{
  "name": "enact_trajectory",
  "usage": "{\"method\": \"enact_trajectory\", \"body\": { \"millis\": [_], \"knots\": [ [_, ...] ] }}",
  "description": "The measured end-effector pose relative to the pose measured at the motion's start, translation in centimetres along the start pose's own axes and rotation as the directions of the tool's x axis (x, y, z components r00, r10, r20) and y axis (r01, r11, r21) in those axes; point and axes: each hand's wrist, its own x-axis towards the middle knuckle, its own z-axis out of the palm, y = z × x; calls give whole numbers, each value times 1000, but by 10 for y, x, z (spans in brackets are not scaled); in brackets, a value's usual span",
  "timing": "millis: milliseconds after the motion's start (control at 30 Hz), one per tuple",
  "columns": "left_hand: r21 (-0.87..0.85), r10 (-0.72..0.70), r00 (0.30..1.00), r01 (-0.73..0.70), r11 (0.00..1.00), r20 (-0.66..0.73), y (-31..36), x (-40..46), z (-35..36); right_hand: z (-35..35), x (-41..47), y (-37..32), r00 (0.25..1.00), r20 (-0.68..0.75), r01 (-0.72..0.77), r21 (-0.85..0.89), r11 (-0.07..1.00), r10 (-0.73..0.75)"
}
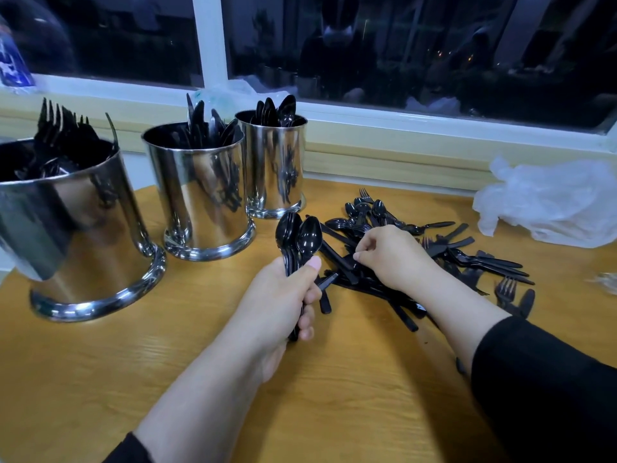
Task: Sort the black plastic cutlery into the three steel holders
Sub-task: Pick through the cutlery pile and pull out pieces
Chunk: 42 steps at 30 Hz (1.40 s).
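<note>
My left hand (pixel 283 302) grips a bundle of black plastic spoons (pixel 298 238), bowls pointing up. My right hand (pixel 390 255) reaches into the loose pile of black cutlery (pixel 460 255) on the wooden table, its fingers curled down among the pieces; whether it holds one is hidden. Three steel holders stand at the left: the nearest one (pixel 83 235) has forks in it, the middle one (pixel 203 195) has knives, the far one (pixel 277 165) has spoons.
A crumpled clear plastic bag (pixel 547 205) lies at the table's right rear. A window sill and dark window run behind the holders. A blue and white package (pixel 13 61) sits at the far left. Bare wooden tabletop (pixel 133 362) lies in front of me.
</note>
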Motion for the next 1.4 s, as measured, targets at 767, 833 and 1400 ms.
{"method": "enact_trajectory", "body": {
  "millis": [767,833,1400],
  "knots": [
    [53,150,986,-147,988,-65,5,1,19,-75,-61,7,918,-249,356,174,918,-309],
    [30,95,995,-95,995,9,7,-4,25,-63,-65,-1,900,-250,403,162,901,-358],
    [-136,-7,996,-6,991,-92,1,18,13,-43,8,33,980,-159,117,-36,992,-122]
  ]
}}
